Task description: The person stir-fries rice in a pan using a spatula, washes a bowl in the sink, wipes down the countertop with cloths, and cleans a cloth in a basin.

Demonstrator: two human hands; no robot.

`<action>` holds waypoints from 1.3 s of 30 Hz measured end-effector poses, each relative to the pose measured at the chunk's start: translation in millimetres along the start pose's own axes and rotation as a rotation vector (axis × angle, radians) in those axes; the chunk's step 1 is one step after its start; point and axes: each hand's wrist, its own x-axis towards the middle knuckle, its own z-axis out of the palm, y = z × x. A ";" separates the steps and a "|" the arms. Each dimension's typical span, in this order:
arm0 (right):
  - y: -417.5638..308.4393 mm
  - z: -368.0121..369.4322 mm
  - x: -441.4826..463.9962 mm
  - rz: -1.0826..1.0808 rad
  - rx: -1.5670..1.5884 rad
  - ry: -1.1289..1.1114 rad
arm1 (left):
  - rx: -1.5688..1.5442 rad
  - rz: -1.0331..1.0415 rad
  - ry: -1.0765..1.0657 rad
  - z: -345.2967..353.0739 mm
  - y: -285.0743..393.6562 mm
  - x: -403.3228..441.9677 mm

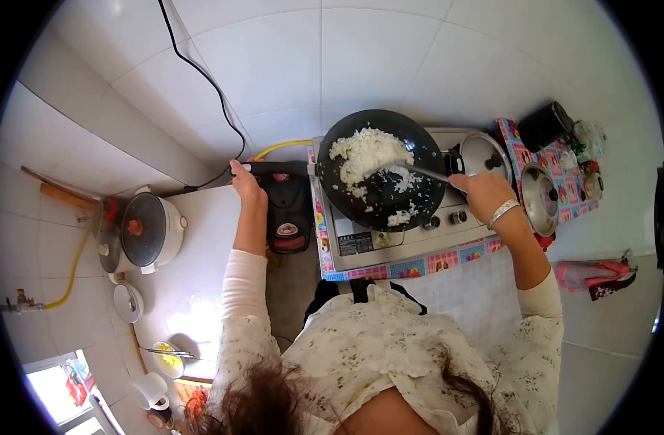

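A dark wok [417,134] sits over the gas stove [375,254], with white cooked rice [368,151] heaped at its upper left and loose grains scattered across the bottom. My left hand [246,183] is closed around the end of the wok's long black handle [277,168]. In my closed right hand [485,194] is the handle of a metal spatula [427,172]. Its shaft reaches over the wok's right rim, and its head meets the edge of the rice, partly hidden there.
Right of the wok lie metal lids [484,156] and a black canister [546,125]. On the left counter [201,217] stand an electric pot [154,228] with a glass lid and a bowl [168,359] of yellow food with chopsticks. A yellow hose [281,145] runs behind the stove.
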 end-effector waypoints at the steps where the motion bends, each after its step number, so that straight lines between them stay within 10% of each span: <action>1: 1.1 0.0 5.1 -0.003 0.019 0.033 | 0.004 0.005 0.004 -0.3 0.5 0.4; 39: 8.8 -19.9 -38.1 -0.125 -0.138 -0.088 | 0.073 0.024 -0.015 4.9 2.5 -4.5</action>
